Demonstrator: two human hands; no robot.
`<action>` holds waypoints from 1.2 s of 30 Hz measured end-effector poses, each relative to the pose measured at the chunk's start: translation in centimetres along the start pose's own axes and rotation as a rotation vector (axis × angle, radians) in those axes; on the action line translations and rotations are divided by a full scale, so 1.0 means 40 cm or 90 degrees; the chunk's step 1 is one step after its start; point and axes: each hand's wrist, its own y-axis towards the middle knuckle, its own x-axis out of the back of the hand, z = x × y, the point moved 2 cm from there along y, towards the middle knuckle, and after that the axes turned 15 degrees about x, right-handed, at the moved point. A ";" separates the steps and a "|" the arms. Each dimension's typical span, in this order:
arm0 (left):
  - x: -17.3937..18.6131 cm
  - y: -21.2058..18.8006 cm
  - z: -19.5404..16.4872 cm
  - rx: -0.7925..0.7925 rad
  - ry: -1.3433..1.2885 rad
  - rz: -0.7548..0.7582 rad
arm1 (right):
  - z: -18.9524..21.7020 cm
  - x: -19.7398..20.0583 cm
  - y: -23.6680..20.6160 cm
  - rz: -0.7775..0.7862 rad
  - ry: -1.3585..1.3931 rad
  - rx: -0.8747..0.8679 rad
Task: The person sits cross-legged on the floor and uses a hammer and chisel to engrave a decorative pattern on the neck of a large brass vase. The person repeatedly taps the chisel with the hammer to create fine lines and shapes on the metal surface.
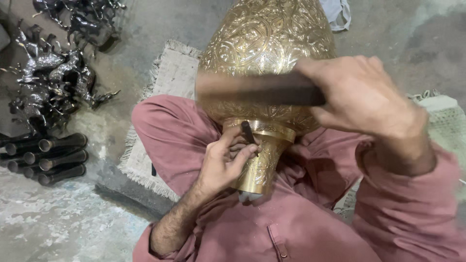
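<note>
Vase [267, 43]: brass-coloured metal, glossy, engraved scrollwork all over, so textured, not smooth. Punch [248, 132]: dark matt metal. Hammer [257, 90]: dark, motion-blurred, material unclear. Mat [170, 77]: coarse woven cloth, fringed. Figurines [53, 73]: dark shiny metal. Floor [63, 223]: rough, stained concrete.

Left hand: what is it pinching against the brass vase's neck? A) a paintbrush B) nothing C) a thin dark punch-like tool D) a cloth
C: the left hand pinches a thin dark tool with its tip on the neck of the brass vase.
</note>
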 end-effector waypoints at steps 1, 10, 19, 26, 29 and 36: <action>0.000 0.001 -0.007 -0.003 0.013 0.011 | -0.010 -0.013 -0.009 0.078 -0.034 -0.045; 0.011 0.022 -0.046 0.000 0.122 0.035 | -0.048 -0.101 -0.112 0.002 -0.001 -0.128; -0.015 -0.009 -0.035 -0.002 0.118 0.011 | -0.050 -0.125 -0.130 -0.001 -0.035 -0.182; -0.024 -0.032 0.016 -0.095 0.086 -0.074 | -0.026 -0.093 -0.085 -0.163 0.102 0.011; -0.019 -0.034 0.029 -0.099 0.098 -0.061 | -0.007 -0.084 -0.058 0.014 -0.028 0.004; -0.006 -0.014 0.004 -0.062 0.144 -0.039 | 0.011 -0.045 -0.058 0.134 -0.023 -0.096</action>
